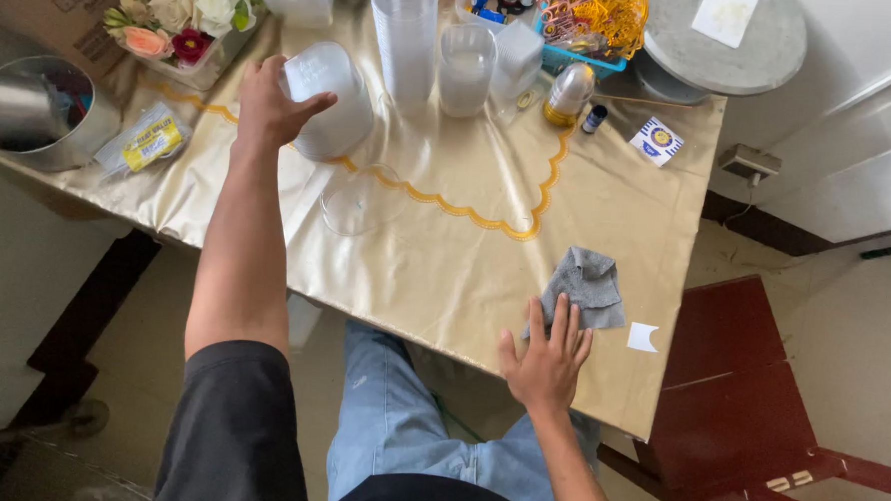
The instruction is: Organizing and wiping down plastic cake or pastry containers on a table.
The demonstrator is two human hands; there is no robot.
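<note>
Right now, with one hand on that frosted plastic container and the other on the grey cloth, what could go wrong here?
1. The left hand grips the frosted container close beside a clear cup stack and another cup; swinging it could knock them over.
2. A clear lid lies almost invisible just below the container and might get crushed or swept off.
3. The right hand rests on the grey cloth near the table edge, so it may slide off.

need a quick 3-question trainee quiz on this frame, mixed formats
1. True or false: the left hand grips the frosted plastic jar.
2. What do the right hand fingers rest on? A) grey cloth B) flower bouquet C) metal bucket
3. Fill in: the empty clear cup lies on the ____-coloured tablecloth.

Key: 1 true; 2 A; 3 gold
</note>
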